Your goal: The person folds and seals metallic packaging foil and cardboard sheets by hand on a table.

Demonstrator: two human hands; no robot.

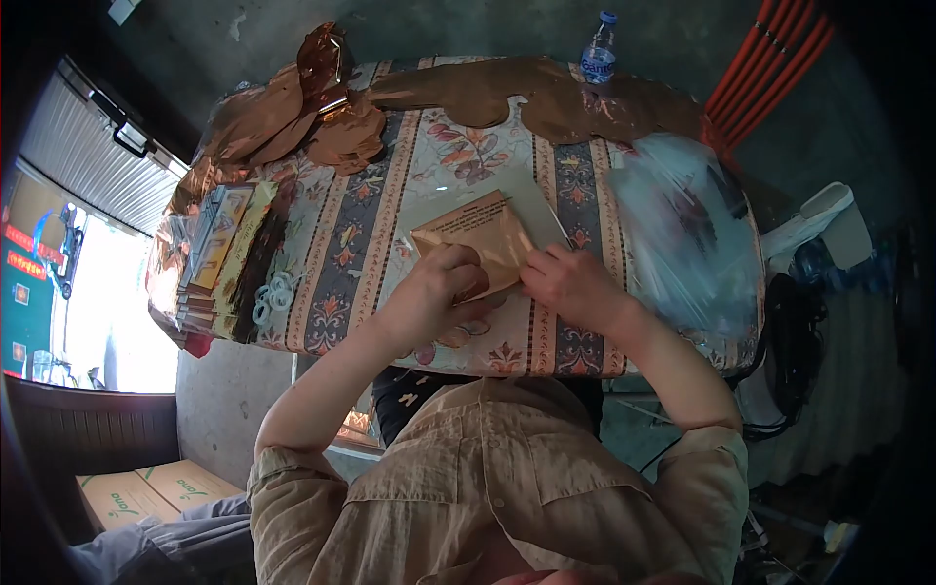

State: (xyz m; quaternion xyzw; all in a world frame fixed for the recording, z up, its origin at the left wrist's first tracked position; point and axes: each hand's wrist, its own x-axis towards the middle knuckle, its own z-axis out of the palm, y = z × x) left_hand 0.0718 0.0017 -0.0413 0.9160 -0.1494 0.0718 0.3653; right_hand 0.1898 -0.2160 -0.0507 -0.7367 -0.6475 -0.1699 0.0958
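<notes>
A brown packet with dark printing near its top edge lies tilted on the patterned tablecloth, over a pale translucent sheet. My left hand is closed at the packet's lower left, with its fingers curled against it. At the lower right corner, my right hand pinches the packet's edge between closed fingers. A thin, pointed metallic object lies just above my right hand. The undersides of both hands' fingers are partly hidden.
Clear plastic bags are piled at right. Brown foil pieces line the back, near a water bottle. Packets and white rings lie at left. A white chair stands beyond the right edge.
</notes>
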